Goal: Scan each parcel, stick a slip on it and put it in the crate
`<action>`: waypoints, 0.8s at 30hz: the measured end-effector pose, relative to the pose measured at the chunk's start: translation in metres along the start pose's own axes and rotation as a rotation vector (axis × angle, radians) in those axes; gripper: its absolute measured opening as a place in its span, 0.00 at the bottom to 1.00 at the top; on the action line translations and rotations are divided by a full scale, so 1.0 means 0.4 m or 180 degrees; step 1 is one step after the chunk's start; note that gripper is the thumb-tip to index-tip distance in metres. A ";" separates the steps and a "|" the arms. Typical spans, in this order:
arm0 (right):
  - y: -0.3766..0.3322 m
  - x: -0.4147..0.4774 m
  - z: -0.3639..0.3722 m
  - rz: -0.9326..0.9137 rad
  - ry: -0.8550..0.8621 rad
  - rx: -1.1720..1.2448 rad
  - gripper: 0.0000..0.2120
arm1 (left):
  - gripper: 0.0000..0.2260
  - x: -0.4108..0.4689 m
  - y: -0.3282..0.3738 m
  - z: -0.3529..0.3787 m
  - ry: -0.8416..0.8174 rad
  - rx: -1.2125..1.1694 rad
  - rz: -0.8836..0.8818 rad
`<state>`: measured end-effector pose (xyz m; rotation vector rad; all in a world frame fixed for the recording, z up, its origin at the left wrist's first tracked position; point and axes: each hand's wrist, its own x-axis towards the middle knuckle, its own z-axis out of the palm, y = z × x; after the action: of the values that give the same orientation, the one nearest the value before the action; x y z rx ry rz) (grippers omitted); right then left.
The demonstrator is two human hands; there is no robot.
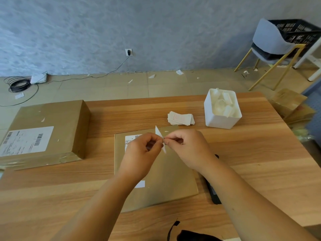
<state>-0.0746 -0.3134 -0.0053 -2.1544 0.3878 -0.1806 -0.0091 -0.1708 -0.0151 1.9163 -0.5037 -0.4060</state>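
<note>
Head view: both hands meet above a flat parcel (pixel 166 178) lying on the wooden table (pixel 260 153). The left hand (pixel 140 150) pinches one side of a white slip (pixel 160 139) and the right hand (pixel 189 146) pinches the other, fingertips curled in tight. The slip is held edge-on and tilted, clear of the parcel's surface. This reads as the backing being split from the sticky face; I cannot tell which layer each hand has.

The parcel is brown, with its printed label (pixel 132 137) near the far-left corner, partly hidden by the left hand. A stack of slips (pixel 180 118) lies just beyond it. A white bin (pixel 220 120) beside the stack holds what look like spent backings. A large box (pixel 46 126) sits on the table's left end. The dark crate (pixel 295 32) is on a chair at far right, well apart from the table. A dark device (pixel 214 193), half hidden under the right forearm, is likely the scanner.

To do this step well:
- Start the peel at a corner and go slowly, so the slip neither curls nor sticks to itself.
- Keep fingertips on the edge only.
- Lay the slip on bare cardboard, away from the printed label.
- Set one edge down first, then smooth across.
- Drop the backing in the bin.
</note>
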 end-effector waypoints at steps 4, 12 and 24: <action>-0.005 0.003 0.009 0.0050 -0.0055 -0.0066 0.07 | 0.07 -0.004 0.005 -0.013 -0.0099 0.0171 0.0131; -0.018 0.004 0.027 0.0330 0.0215 0.0311 0.08 | 0.11 -0.011 -0.002 -0.041 -0.0213 0.0378 0.0549; -0.046 0.003 0.039 0.0748 -0.0113 0.1548 0.12 | 0.07 -0.015 -0.009 -0.040 0.0138 0.0448 0.0993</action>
<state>-0.0655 -0.2920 0.0007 -1.6188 0.5144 -0.0910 -0.0058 -0.1539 -0.0119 1.9346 -0.8061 -0.1285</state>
